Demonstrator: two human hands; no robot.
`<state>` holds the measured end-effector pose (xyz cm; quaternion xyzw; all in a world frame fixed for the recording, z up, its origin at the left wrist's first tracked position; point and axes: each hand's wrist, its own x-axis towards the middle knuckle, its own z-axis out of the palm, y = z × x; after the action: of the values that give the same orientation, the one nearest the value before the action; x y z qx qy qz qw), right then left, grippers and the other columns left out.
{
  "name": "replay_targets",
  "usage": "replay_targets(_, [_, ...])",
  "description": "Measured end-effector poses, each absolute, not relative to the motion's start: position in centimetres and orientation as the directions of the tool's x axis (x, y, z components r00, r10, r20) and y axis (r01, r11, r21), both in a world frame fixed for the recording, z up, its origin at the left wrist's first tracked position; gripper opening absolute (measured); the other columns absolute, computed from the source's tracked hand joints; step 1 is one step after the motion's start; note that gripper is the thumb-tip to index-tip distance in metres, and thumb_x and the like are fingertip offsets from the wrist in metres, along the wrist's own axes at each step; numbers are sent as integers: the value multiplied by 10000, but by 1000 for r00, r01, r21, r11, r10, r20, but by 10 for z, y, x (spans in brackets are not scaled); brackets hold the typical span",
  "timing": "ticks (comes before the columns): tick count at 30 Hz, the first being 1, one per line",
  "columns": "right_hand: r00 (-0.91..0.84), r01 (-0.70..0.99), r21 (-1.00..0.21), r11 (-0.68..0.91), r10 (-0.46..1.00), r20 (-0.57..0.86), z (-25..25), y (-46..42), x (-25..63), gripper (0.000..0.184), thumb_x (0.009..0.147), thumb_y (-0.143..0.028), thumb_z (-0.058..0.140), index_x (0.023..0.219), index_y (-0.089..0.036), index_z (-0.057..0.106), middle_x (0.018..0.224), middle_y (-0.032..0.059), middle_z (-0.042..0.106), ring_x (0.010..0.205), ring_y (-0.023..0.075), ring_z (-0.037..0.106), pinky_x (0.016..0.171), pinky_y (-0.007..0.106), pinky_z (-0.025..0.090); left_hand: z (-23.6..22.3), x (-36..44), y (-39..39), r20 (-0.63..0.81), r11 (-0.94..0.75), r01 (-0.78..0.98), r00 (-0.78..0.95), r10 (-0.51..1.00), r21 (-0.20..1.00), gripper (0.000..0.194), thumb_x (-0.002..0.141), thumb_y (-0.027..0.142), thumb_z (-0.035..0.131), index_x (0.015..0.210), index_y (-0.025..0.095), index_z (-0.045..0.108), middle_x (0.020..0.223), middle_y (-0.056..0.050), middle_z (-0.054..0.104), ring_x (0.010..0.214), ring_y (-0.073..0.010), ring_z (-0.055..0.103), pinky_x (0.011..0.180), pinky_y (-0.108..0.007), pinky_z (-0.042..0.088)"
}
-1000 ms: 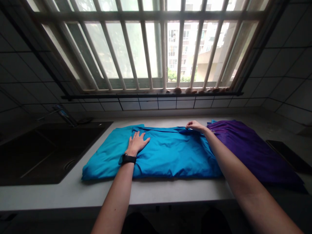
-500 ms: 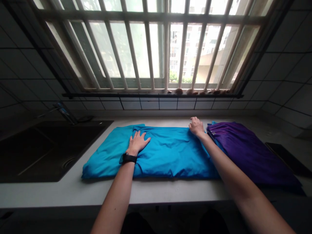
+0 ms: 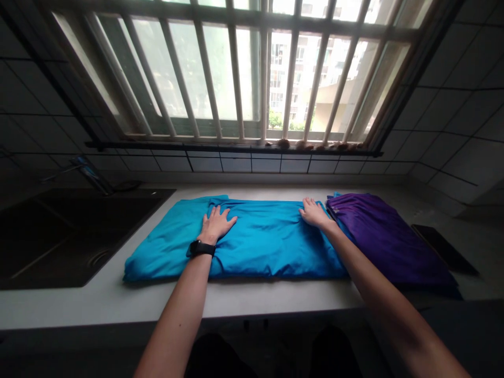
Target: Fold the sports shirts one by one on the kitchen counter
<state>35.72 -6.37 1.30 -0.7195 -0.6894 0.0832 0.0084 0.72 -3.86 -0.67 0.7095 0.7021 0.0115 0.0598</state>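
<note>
Along the window wall, my head camera shows a barred window with a multi-storey building beyond the glass; dark wall tiles flank it, and small brown lumps sit along its sill. Below lies a white countertop; a dark inset sink and a faucet occupy its left end, and a flat black slab lies at its far right, too dim for me to identify.

At the counter's centre, between the sink and a folded purple cloth, I have a bright blue cloth; it is folded into a long, low, softly puffed rectangle, with shallow wrinkles across its top and its right end just beside the purple cloth. A small pale mark near the purple cloth's upper corner is too small for me to read.

My left hand lies palm down on the blue cloth, left of centre; my right hand lies palm down near the cloth's upper right edge. The fingers of both hands are open and spread, pressing flat and gripping nothing; a black wristwatch circles the left wrist, its face unreadable from this angle.
</note>
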Motion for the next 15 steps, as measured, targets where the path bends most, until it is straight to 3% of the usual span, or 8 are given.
replay_targets(3, [-243, 954, -192, 229, 968, -54, 5, -98, 335, 704, 1072, -530, 276, 1685, -185, 257, 1763, 95, 130, 1632, 293, 84, 1298, 499, 172, -7, 5, -39, -71, -14, 994, 22, 997, 109, 720, 1035, 604, 296, 1636, 214, 372, 1747, -142, 213, 1622, -344, 171, 1282, -596, 200])
replay_targets(5, [-334, 928, -194, 317, 941, -57, -5, -118, 327, 693, 1067, -559, 278, 1680, -237, 281, 1760, 59, 151, 1631, 289, 91, 1299, 538, 150, -5, 6, -41, -51, -16, 994, 22, 998, 108, 724, 1034, 591, 316, 1632, 189, 378, 1743, -162, 216, 1616, -364, 182, 1276, -609, 208])
replay_targets(7, [-309, 942, -164, 294, 948, -72, -14, -130, 324, 682, 1069, -536, 272, 1677, -228, 287, 1755, 65, 163, 1629, 287, 124, 1297, 573, 129, -2, 9, -43, 32, -131, 986, 129, 991, 107, 720, 1029, 577, 354, 1634, 188, 375, 1747, -153, 208, 1616, -363, 187, 1286, -595, 191])
replay_targets(9, [-257, 959, -136, 248, 965, -58, -20, -134, 325, 675, 1071, -510, 269, 1674, -208, 293, 1752, 77, 168, 1625, 280, 155, 1295, 582, 127, -1, 16, -47, 95, -365, 925, 355, 930, 108, 709, 1025, 594, 366, 1639, 239, 369, 1754, -102, 206, 1621, -332, 181, 1301, -551, 172])
replay_targets(11, [-239, 963, -132, 234, 970, -30, -22, -133, 326, 666, 1070, -502, 270, 1669, -213, 306, 1751, 72, 178, 1622, 265, 176, 1298, 568, 138, -3, 23, -51, 35, -532, 837, 532, 846, 131, 718, 1017, 649, 350, 1639, 290, 364, 1752, -57, 222, 1626, -308, 171, 1305, -525, 169])
replay_targets(15, [-163, 979, -129, 160, 986, -17, -21, -132, 325, 681, 1069, -496, 278, 1673, -181, 288, 1753, 74, 181, 1629, 244, 144, 1305, 530, 131, -9, 31, -58, -105, -519, 843, 534, 839, 144, 745, 1009, 670, 346, 1648, 287, 338, 1749, -47, 217, 1631, -298, 146, 1305, -512, 152])
